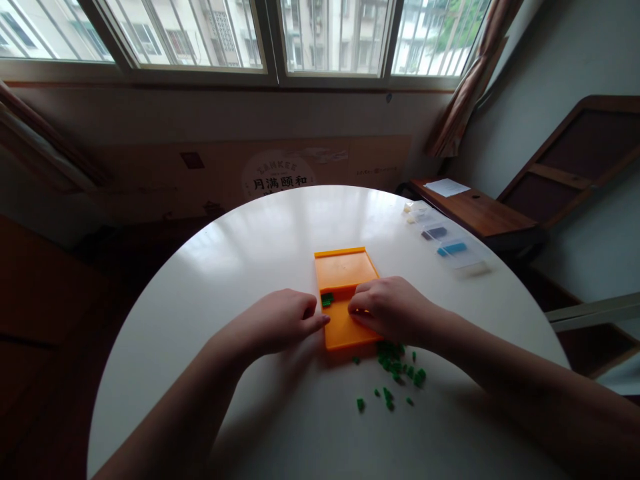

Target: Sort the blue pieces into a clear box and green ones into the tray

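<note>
Bunched together, the fingers and thumb of the right hand [393, 303] hang over the right side of a shallow orange tray [344, 269]; whether they pinch anything is hidden from view. Opposite, the left hand [283, 319] has its fingers curled inward and its thumb pointing at the tray's left edge, seemingly in contact, though it is unclear if it grips.

Nearest the viewer, loose green pieces [419, 377] lie scattered on a round white table [200, 307], most of them clustered just beside the tray's near right corner, below the right hand. The tray lies flat at mid-table, with a raised ridge across it separating near and far sections. In the near section's far left corner, against that ridge, sits a small green block cluster [327, 299].

Farther off, along the table's right edge, clear packets [473, 268] lie in a row, one with a blue item [451, 249] inside. Beyond them is a wooden desk [493, 217] bearing a white sheet [447, 187]. Behind everything, a cardboard panel [370, 157] printed with Chinese characters stands below a wide barred window [335, 33].
</note>
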{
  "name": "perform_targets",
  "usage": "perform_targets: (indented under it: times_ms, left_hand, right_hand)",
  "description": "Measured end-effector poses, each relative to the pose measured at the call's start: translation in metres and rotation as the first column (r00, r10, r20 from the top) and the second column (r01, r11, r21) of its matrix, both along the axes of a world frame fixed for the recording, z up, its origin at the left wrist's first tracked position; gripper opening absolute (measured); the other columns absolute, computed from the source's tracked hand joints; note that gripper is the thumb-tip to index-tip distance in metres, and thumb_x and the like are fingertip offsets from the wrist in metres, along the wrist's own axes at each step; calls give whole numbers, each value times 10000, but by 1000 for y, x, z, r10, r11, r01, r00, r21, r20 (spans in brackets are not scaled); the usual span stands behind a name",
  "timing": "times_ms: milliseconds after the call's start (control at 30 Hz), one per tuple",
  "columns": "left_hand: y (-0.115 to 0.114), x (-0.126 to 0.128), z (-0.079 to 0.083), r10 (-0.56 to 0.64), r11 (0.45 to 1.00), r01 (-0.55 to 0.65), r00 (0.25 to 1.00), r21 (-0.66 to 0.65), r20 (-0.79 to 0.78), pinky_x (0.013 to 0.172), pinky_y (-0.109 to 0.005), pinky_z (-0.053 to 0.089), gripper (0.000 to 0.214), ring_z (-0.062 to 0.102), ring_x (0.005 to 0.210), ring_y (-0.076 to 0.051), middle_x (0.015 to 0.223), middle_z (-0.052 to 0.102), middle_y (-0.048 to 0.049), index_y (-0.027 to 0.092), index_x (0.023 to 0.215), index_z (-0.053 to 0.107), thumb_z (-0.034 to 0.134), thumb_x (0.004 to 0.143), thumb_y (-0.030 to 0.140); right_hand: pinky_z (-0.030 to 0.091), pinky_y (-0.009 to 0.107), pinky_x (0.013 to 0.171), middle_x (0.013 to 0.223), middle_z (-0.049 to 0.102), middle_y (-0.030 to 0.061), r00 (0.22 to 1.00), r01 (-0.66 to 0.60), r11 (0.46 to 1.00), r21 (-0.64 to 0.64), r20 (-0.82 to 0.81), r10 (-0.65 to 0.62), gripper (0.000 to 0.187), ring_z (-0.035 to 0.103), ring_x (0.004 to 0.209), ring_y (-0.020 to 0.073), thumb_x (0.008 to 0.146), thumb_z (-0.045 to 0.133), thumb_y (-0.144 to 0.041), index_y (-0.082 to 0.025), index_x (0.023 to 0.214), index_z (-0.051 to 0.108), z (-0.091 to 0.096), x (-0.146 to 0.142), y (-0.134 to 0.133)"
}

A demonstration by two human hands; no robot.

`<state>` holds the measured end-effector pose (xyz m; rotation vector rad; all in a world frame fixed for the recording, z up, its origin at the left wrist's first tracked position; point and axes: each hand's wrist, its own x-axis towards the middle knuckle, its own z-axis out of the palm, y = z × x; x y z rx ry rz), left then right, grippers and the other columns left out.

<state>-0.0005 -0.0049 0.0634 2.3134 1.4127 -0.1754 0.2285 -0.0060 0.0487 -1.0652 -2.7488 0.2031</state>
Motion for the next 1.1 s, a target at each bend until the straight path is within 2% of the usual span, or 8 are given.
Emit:
perform_targets:
  times_ms: [300,500,667,867,1100]
  left_hand:
    - [0,1,0,4,1000,-4,1000,9,0,503,-291,295,476,529,581,-168,699,647,-41,205,664,581,398,871,594]
    - [0,0,-1,4,1000,-4,1000,3,1,513,-283,314,454,547,601,-181,715,658,-43,212,684,596,406,872,578]
    - [-1,1,0,13,1000,-13,1000,2,6,505,-294,307,440,535,584,-173,701,655,-45,208,678,595,404,865,557]
    - [-2,3,3,26,1000,-26,1000,-4,-5,509,-296,320,450,545,586,-177,707,661,-52,203,684,607,406,859,565]
    - [-2,1,0,20,1000,-20,1000,-5,-5,526,-295,329,481,542,598,-186,711,666,-42,217,692,613,397,868,609]
  right_hand:
    - [332,254,605,894,714,29,999,44,999,23,-24,-44,200,623,750,145,904,514,-183,-209,914,712,-6,-4,2]
    - [342,250,602,938,727,24,999,37,999,19,-10,-37,225,638,761,140,919,506,-198,-200,829,712,-7,-8,1]
    - [369,247,637,1003,727,23,999,40,999,11,-17,-39,222,654,820,148,916,506,-186,-210,894,726,-8,-8,2]
    - [361,247,615,953,714,22,991,137,990,12,1,-137,221,635,736,136,906,532,-209,-240,952,746,-6,-7,-1]
    - [363,241,618,963,702,30,986,154,988,3,-64,-153,246,627,751,134,928,521,-254,-245,1020,749,-9,-9,-3]
